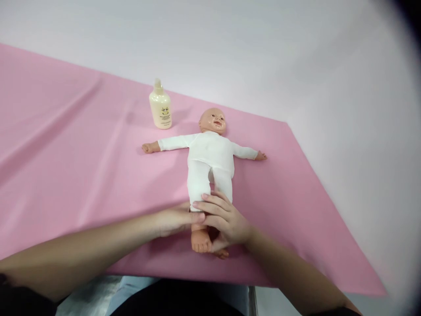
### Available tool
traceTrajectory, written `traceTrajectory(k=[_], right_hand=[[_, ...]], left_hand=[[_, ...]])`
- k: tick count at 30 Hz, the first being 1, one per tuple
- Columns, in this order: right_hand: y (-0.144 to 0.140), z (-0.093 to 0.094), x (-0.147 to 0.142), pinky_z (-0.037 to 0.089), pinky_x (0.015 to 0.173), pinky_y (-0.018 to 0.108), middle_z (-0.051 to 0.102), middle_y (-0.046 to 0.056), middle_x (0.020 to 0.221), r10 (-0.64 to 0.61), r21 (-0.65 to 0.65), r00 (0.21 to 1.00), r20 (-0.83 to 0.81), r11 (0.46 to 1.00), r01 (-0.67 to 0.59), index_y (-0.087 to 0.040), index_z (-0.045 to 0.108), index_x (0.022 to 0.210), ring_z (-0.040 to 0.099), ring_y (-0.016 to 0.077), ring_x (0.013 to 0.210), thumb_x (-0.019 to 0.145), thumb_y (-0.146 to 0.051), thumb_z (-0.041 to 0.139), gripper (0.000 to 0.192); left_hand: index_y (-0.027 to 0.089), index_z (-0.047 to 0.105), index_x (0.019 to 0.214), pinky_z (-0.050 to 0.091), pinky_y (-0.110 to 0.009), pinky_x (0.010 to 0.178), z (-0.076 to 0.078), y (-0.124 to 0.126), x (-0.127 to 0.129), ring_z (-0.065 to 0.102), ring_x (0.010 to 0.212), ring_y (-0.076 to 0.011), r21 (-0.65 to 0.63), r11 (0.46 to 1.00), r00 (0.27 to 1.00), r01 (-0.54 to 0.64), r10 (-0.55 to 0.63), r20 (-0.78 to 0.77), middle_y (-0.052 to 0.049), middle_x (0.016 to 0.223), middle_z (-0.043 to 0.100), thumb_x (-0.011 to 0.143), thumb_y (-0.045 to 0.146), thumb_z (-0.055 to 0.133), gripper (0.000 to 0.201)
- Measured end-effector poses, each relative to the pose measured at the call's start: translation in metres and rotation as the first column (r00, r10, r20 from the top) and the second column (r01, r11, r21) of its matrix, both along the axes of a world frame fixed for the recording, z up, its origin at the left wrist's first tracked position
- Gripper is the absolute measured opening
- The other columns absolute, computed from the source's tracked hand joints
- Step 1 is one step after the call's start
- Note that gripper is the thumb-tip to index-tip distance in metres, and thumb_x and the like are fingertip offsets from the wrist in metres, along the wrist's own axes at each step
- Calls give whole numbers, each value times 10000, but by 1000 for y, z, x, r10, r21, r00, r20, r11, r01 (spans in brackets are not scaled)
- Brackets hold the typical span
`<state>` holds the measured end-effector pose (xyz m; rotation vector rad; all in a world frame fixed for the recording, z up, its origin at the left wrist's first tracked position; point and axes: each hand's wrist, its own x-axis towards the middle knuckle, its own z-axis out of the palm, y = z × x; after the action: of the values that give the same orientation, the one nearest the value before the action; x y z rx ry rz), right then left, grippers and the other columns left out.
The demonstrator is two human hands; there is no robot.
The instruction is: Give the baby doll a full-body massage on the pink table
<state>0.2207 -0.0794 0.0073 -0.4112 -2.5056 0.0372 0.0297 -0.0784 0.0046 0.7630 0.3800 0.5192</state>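
A baby doll (212,151) in white clothes lies on its back, head away from me and arms spread wide. My left hand (177,219) is wrapped around the lower part of the doll's leg on the left, its thumb across the ankle and its other fingers hidden beneath. From the other side, my right hand (226,219) lies over the same leg, fingers across the trouser cuff and thumb near the bare foot (200,241). Part of the doll's other foot shows below my right hand.
A pink cloth (98,175) with some creases covers the table. A cream-coloured pump bottle (161,107) with a printed label stands upright beyond the doll's outstretched arm, left of its head. The cloth's near edge runs just in front of my body.
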Motion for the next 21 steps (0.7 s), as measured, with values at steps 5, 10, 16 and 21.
traceTrajectory(k=[5, 10, 16, 21], right_hand=[[-3, 2, -3, 262, 1101, 447, 513, 82, 1309, -37, 16, 999, 20, 999, 36, -224, 595, 1030, 319, 241, 1317, 809, -542, 558, 389], [-6, 5, -4, 228, 1097, 496, 431, 56, 1371, -73, -2, 986, 150, 997, 74, -290, 587, 1134, 239, 283, 1348, 840, -483, 537, 355], [-7, 2, -4, 233, 1091, 505, 452, 66, 1339, -62, -6, 991, 117, 998, 63, -263, 612, 1063, 248, 297, 1339, 842, -515, 512, 350], [-6, 3, -5, 231, 1099, 482, 531, 65, 1257, -23, 2, 998, 58, 1000, 23, -223, 639, 974, 252, 303, 1337, 799, -596, 529, 427]], left_hand=[[170, 500, 1227, 313, -428, 1082, 1, 1, 1, 428, 1273, -254, 53, 998, 998, -37, 40, -55, -130, 1328, 504, 743, 453, 673, 586], [157, 571, 1139, 377, -415, 1027, 1, 2, 1, 520, 1179, -254, 152, 988, 991, 5, 15, -130, -114, 1225, 583, 779, 518, 594, 510], [190, 542, 1186, 367, -402, 1040, 5, 2, 2, 493, 1215, -230, 94, 996, 996, 6, 3, -91, -80, 1247, 577, 794, 386, 607, 443], [292, 488, 1268, 345, -429, 1053, 4, 2, 0, 430, 1272, -231, 82, 992, 987, 100, -89, -135, -1, 1276, 562, 746, 221, 620, 543]])
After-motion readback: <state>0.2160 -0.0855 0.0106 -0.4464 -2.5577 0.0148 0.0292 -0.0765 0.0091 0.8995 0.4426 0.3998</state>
